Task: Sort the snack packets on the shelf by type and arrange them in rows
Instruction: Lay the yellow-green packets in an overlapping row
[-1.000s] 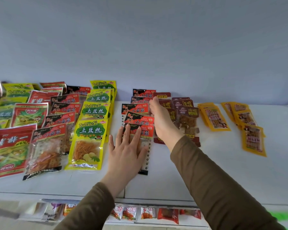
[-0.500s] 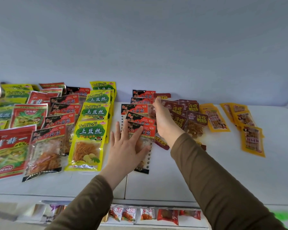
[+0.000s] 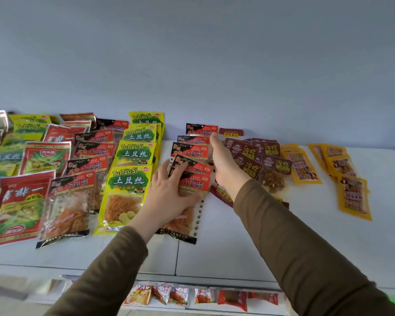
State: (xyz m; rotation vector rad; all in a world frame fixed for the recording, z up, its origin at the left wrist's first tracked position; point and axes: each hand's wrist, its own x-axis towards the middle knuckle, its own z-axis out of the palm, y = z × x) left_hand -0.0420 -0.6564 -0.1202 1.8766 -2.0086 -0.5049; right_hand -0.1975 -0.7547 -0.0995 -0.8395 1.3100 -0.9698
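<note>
Two hands are over the middle of the white shelf point(image 3: 237, 236), both in olive-brown sleeves. The left hand point(image 3: 169, 197) lies flat, fingers spread, pressing down on the front packet of the red-and-black row point(image 3: 192, 153); its fingertips point(image 3: 180, 171) reach onto the packet just behind, so it is not gripping anything, only holding the stack down. The right hand point(image 3: 226, 165) stands on its edge along the right side of that same row, fingers straight and together, its fingertips up by the rearmost red-and-black packet point(image 3: 201, 130). It is loose too, with nothing in its grasp that I can see, and it sits between the red-and-black row and the dark-red packets point(image 3: 276, 164), which lie in a loose overlapping heap just beside it.

To the left, the yellow packets point(image 3: 132, 153) run in a neat overlapping line from the wall to the front, with the front one point(image 3: 126, 197) touching the left wrist. Next over is a second red-and-black row point(image 3: 87, 167), then the larger red-and-green packets point(image 3: 21, 201) towards the left edge. On the right side of the shelf, orange packets point(image 3: 302, 165) lie near the dark-red heap, and a second group of orange packets point(image 3: 351, 190) lies beyond them, well apart from the hands.

Below the shelf's front edge, small packets point(image 3: 180, 295) show on a lower shelf point(image 3: 214, 310).
</note>
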